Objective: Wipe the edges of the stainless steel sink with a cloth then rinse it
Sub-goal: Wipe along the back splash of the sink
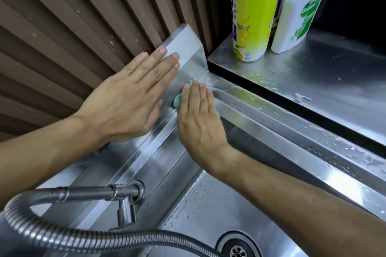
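The stainless steel sink (261, 123) fills the lower half of the head view, its rim running from the far corner toward the right. A green cloth (177, 101) lies pressed into that far corner, mostly hidden under my right hand (200, 123), which lies flat on it with fingers together. Only small bits of cloth peek out at the fingertips and on the left of the hand. My left hand (133, 94) rests flat, fingers spread, on the sloped steel backsplash (188, 48) just left of the cloth and holds nothing.
A tap with a flexible metal hose (62, 229) curls across the bottom left. The drain (238, 250) sits at the bottom centre. A yellow spray can (253, 12) and a white-green bottle (300, 12) stand on the wet steel counter (313, 69) at the right. Brown ribbed wall behind.
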{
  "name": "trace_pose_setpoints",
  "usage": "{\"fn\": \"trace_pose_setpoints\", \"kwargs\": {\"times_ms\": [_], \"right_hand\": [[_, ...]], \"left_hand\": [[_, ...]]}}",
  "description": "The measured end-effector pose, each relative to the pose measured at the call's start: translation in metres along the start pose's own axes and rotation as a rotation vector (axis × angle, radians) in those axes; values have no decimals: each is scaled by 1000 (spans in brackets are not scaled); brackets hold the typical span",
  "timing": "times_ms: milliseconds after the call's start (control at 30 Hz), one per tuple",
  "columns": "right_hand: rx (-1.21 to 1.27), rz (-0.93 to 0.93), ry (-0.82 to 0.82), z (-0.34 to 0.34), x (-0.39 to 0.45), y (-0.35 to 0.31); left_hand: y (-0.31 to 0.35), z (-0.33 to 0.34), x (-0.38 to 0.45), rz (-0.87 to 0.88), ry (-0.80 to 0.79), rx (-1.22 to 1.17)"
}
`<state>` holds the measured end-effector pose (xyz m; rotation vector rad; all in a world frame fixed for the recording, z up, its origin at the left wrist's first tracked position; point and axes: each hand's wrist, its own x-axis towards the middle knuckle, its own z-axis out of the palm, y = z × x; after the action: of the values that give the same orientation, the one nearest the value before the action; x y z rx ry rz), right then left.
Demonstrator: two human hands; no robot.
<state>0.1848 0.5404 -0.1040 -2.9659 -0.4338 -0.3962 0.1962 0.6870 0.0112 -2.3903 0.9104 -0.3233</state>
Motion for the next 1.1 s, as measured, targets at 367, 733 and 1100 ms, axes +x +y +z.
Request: {"fn": "trace_pose_setpoints", "kwargs": {"times_ms": [367,733,1100], "right_hand": [[76,-11,-106,-5,14,44],[19,87,-143,-11,33,37],[187,43,-68,-25,-24,88]], "left_hand": [[-5,-11,51,112,-169,303],[17,2,55,77,-295,364],[30,5,65,117,-340,333]]}}
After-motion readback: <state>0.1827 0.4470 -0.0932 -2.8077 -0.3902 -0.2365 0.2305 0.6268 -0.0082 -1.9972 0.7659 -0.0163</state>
